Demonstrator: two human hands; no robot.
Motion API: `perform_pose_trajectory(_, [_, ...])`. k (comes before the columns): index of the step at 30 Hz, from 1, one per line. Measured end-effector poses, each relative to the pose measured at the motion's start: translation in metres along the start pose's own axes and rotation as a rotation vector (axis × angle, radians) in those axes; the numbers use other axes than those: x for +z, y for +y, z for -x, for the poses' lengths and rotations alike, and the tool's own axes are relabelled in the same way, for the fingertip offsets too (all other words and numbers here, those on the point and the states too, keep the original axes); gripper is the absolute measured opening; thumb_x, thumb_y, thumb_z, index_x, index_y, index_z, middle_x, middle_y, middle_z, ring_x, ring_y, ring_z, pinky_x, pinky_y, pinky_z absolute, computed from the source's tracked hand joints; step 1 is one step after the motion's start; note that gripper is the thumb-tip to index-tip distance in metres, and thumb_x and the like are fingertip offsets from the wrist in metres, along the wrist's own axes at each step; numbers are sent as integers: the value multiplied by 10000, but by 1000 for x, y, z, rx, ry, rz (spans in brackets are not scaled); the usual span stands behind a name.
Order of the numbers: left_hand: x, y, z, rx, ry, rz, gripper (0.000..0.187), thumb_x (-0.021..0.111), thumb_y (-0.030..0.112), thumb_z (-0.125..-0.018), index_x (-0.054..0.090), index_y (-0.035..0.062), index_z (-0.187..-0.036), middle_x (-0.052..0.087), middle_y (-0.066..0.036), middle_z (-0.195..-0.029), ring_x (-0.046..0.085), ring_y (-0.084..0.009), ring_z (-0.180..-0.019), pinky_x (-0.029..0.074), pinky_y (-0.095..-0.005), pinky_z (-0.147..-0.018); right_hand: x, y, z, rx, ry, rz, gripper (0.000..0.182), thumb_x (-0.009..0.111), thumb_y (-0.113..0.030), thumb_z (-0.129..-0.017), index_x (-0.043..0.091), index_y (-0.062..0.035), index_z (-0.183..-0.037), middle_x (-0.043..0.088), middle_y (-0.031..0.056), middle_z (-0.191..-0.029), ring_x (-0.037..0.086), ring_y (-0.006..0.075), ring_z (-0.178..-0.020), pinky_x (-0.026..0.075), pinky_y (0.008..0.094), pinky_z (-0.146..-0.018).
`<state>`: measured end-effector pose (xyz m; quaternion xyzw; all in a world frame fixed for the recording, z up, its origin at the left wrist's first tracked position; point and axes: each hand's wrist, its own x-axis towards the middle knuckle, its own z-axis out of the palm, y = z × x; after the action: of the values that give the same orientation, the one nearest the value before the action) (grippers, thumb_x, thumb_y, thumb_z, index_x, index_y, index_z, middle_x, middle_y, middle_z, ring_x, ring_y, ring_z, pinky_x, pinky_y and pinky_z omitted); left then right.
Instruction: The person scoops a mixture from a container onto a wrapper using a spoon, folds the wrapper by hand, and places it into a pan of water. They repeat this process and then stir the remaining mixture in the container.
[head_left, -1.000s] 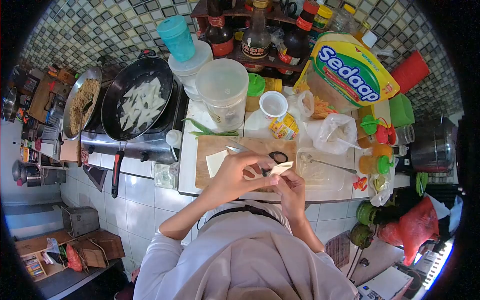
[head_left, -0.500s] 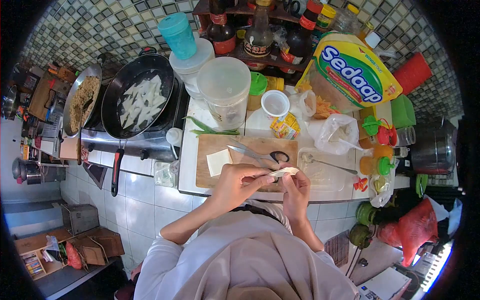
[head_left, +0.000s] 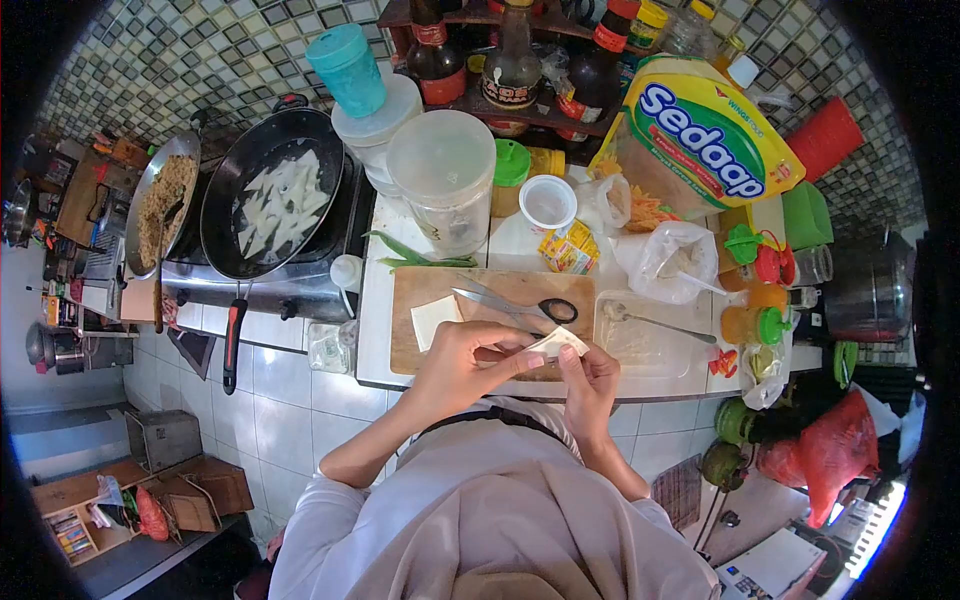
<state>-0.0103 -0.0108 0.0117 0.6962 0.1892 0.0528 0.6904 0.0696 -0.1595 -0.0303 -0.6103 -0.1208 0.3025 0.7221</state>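
Between my two hands is a small folded piece of pale dough wrapper, held above the front of a wooden cutting board. My left hand pinches its left side, and my right hand grips the right side between thumb and fingers. Flat square wrappers lie on the board just left of my left hand. Behind my hands, scissors with black handles rest on the board, partly covered by my fingers. A clear plastic tray with a spoon lies to the right.
At left, a black frying pan holds white folded pieces on the stove, beside a pan of brown crumbly filling. Behind the board stand a tall plastic container, a white cup and a yellow Sedaap bag. A plastic bag sits right.
The wrapper in my hands has tilted up, showing more of its face as a pointed fold. Both hands stay almost in place, and the view has shifted slightly.
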Motion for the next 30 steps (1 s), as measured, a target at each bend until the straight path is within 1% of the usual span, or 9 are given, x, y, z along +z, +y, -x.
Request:
perform_pose_trajectory(1, [1,0,0,1,0,-9,189,636,72,-759,621,-42,-909,629,-102,-824,577,-92,-722,495,-228,-630,4,-3,0,1,0,0,199,591,-119,-810,602,33,-937,593,41,-850,501,66,-752,395,204,-675])
perform_pose_trajectory(3, [3,-1,-1,6,10,-12,192,635,73,-760,621,-40,-915,630,-99,-824,575,-87,-720,491,-222,-617,13,-8,-1,-139,6,36,171,590,-118,-807,595,40,-871,566,25,-788,441,46,-635,337,191,-551])
perform_pose_trajectory(9, [4,-4,1,29,37,-6,178,616,79,-780,622,-38,-913,625,-76,-799,552,-60,-672,453,-191,-536,14,-8,-2,-120,29,52,161,623,-69,-769,595,33,-891,566,29,-796,503,67,-702,394,195,-608])
perform_pose_trajectory(14, [3,-4,2,27,50,-2,180,606,88,-793,617,-45,-913,622,-67,-774,544,-58,-644,441,-186,-514,8,-5,-2,-112,-16,153,144,626,-61,-763,597,31,-870,565,29,-793,491,62,-687,382,192,-590])
perform_pose_trajectory(18, [6,-8,4,6,78,78,178,600,83,-796,612,-35,-928,612,-73,-835,561,-77,-710,465,-194,-569,10,-4,-3,-176,-11,191,158,646,-107,-757,626,17,-854,542,-11,-689,405,34,-568,299,175,-482])
perform_pose_trajectory(21, [6,-7,4,64,95,131,178,600,68,-790,608,-29,-938,587,-79,-900,558,-90,-774,474,-202,-612,13,-9,-4,-197,-46,205,133,646,-100,-752,633,3,-837,535,-18,-657,387,32,-546,287,179,-466])
perform_pose_trajectory(25, [2,-12,5,204,92,-8,188,609,58,-773,607,-14,-947,565,-88,-886,565,-118,-789,499,-227,-638,12,-13,-5,-201,-91,288,131,649,-85,-738,633,2,-835,533,-10,-659,384,35,-546,287,180,-468])
perform_pose_trajectory(27, [2,-13,5,204,112,16,189,608,56,-773,605,-13,-949,564,-89,-882,564,-116,-790,499,-226,-637,12,-14,-4,-164,-79,283,133,648,-38,-718,608,26,-829,543,27,-759,442,49,-626,325,171,-527])
perform_pose_trajectory(30, [4,-18,5,198,144,67,185,608,53,-774,603,-21,-943,568,-89,-879,567,-113,-778,498,-222,-634,11,-16,-4,-170,-83,304,148,649,-19,-711,612,27,-846,546,31,-777,450,48,-637,331,168,-525])
